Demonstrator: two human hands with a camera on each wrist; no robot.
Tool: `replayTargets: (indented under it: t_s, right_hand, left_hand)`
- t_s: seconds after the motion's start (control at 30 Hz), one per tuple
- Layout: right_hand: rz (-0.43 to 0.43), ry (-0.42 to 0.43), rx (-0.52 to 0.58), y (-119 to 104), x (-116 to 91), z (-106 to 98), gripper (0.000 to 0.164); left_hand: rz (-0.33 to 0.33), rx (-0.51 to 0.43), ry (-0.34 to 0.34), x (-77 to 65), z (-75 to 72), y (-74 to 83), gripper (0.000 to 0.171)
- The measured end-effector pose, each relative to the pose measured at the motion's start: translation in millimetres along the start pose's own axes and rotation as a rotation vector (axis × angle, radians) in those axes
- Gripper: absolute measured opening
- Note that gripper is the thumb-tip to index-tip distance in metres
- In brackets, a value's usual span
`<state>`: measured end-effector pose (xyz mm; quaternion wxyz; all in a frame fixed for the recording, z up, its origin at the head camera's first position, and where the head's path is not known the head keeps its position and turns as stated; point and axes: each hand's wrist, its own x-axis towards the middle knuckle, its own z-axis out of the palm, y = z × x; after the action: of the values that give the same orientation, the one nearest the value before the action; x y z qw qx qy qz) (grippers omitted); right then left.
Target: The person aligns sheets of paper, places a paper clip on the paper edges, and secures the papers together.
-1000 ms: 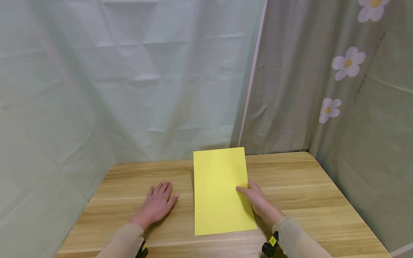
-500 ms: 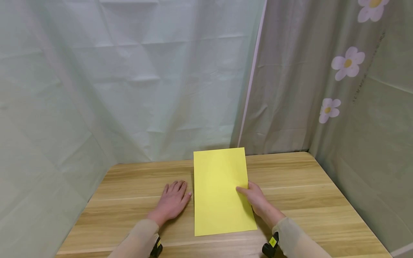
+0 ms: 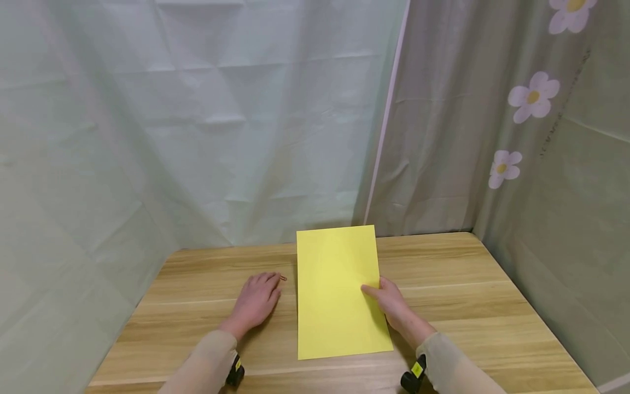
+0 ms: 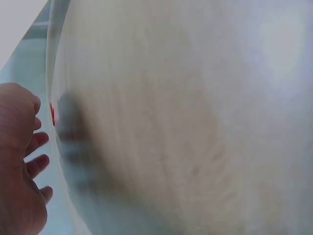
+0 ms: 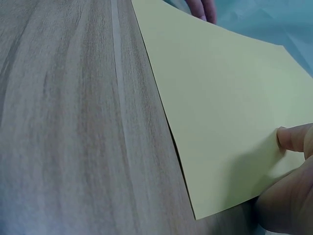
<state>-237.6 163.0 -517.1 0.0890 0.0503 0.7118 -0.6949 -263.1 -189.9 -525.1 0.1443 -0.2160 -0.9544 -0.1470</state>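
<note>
A yellow sheet of paper (image 3: pixel 334 295) stands out at the middle of the table in the head view. My right hand (image 3: pixel 391 301) grips its right edge, thumb (image 5: pixel 289 138) flat on top and the other fingers hidden beneath. Left of the sheet is my left hand (image 3: pixel 257 300), palm down and low over the tabletop with loosely bent fingers. A small red paper clip (image 3: pixel 283 278) lies just past its index fingertip, between hand and sheet. In the left wrist view the clip (image 4: pixel 52 114) shows on the wood, apart from the fingers.
The wood-grain table (image 3: pixel 458 306) reaches back to a pale curtain (image 3: pixel 236 137). Grey curtain with flower prints (image 3: pixel 532 97) hangs at the right. Both wrists wear black cameras.
My left hand has slid right toward the sheet, then drawn back slightly left, its fingers bending more. The paper clip at its fingertips has shifted right and now shows clearly. The right hand keeps still.
</note>
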Motion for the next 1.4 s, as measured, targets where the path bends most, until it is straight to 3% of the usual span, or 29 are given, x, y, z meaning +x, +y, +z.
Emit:
replayTargets:
  t_s: [0.4, 0.57, 0.8, 0.97, 1.23, 1.4]
  right_hand:
    - [0.004, -0.005, 0.006, 2.5, 2.5, -0.3, 0.038]
    - [-0.003, -0.013, 0.021, 2.0, 1.5, -0.6, 0.038]
    - [-0.011, -0.035, 0.021, 3.9, 3.4, -2.5, 0.040]
    - [-0.014, -0.038, 0.012, 3.9, 3.8, -2.5, 0.041]
    - [-0.010, -0.027, 0.010, 1.4, 1.2, -1.3, 0.040]
    - [-0.004, -0.027, 0.012, 2.5, 2.6, -1.9, 0.039]
  left_hand:
    - [0.029, 0.016, -0.006, 14.6, 2.1, -10.3, 0.022]
    - [0.024, 0.008, 0.008, 16.2, 3.0, -13.0, 0.020]
    - [0.018, 0.009, -0.025, 16.0, 2.5, -14.8, 0.024]
    - [0.022, 0.023, 0.010, 16.3, 4.8, -16.2, 0.021]
    - [-0.024, -0.008, 0.032, 18.2, 8.7, -20.2, 0.014]
    - [-0.097, -0.069, 0.037, 20.2, 8.4, -19.1, 0.008]
